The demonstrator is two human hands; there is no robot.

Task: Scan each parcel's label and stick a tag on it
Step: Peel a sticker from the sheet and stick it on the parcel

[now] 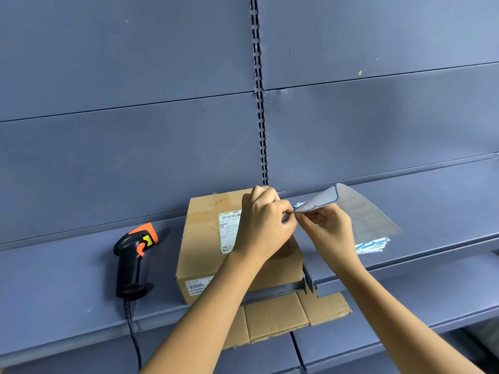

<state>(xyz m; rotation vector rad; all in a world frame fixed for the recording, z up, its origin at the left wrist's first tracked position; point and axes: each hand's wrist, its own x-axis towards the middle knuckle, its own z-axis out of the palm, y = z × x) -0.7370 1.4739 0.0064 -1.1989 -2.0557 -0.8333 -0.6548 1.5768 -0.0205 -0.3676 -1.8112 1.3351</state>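
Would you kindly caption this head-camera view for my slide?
Left hand and right hand peel a tag off its backing sheet above the parcel; scanner rests on the shelf.

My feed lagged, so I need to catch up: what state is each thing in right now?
Parcel: closed, on the shelf, label up.
Scanner: lying on the shelf, unheld.
Backing sheet: curled, held by right hand.
Tag: part peeled, pinched by left hand.
Spare tags: lying on the shelf.
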